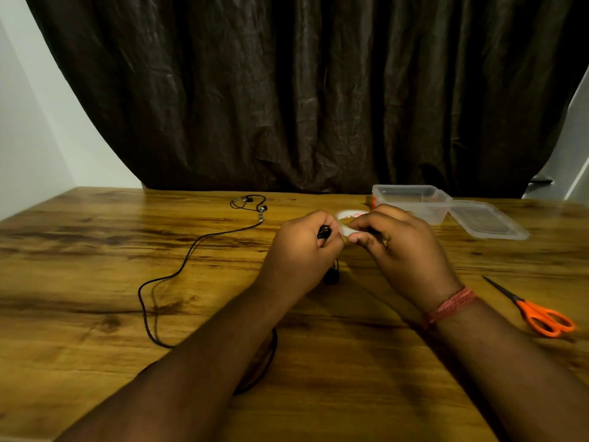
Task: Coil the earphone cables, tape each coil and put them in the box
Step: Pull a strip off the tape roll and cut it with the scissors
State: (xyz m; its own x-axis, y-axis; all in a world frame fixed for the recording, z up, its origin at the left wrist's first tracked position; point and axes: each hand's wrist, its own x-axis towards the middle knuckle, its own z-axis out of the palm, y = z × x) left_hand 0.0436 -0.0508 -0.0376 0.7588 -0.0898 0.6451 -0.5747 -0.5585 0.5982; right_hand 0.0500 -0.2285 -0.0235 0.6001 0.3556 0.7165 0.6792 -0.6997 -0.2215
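Black, thin and limp, the loose earphone cable (pixel 178 269) is trailing across the wooden table (pixel 79 282), running from under the left forearm near the front edge away toward the far left, where its earbuds (pixel 251 202) are lying in a small loop; its long axis is pointing near-to-far with a slack bend, and it looks light and springy, likely to uncoil unless pinched where the turns cross. Farther in, the left hand (pixel 302 247) is curling its fingers round a small black coil (pixel 324 232), with a dark end dangling below it. Beside it, the right hand (pixel 401 240) is pinching the clear tape roll (pixel 349 223), apparently working a strip free; the film will probably be sticky and flimsy, best held by its edge. Orange-handled scissors (pixel 538 312) are lying to the right, blades pointing away and left. Farthest, the clear plastic box (pixel 411 202) is standing open, its lid (pixel 487 221) resting beside it.
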